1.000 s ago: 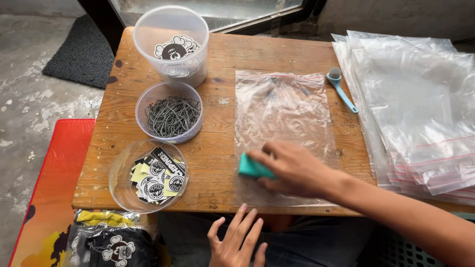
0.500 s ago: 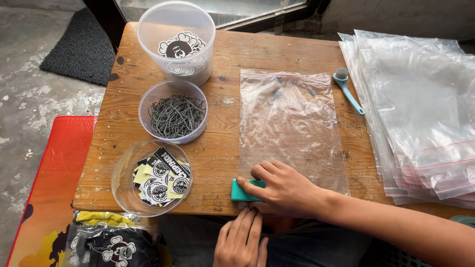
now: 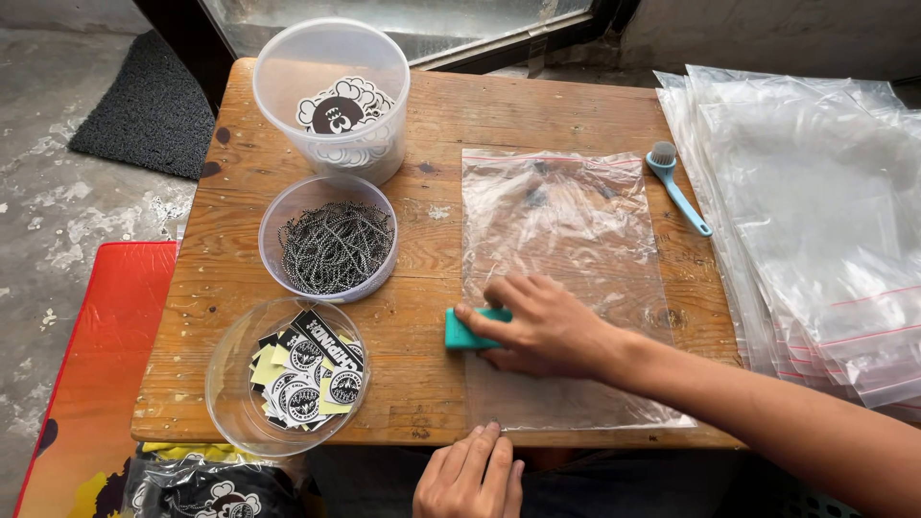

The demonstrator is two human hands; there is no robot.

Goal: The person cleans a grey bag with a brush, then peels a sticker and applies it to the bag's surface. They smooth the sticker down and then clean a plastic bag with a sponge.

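- A clear zip bag is lying flat on the table.
- Clear bags are lying stacked at the right.
- Black-and-white round stickers are filling the near bowl.

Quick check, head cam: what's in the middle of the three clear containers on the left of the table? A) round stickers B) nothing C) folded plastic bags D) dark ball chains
D: the middle bowl holds a tangle of dark ball chains; it sits between the tall tub with a round sticker inside and the near shallow bowl of small stickers.
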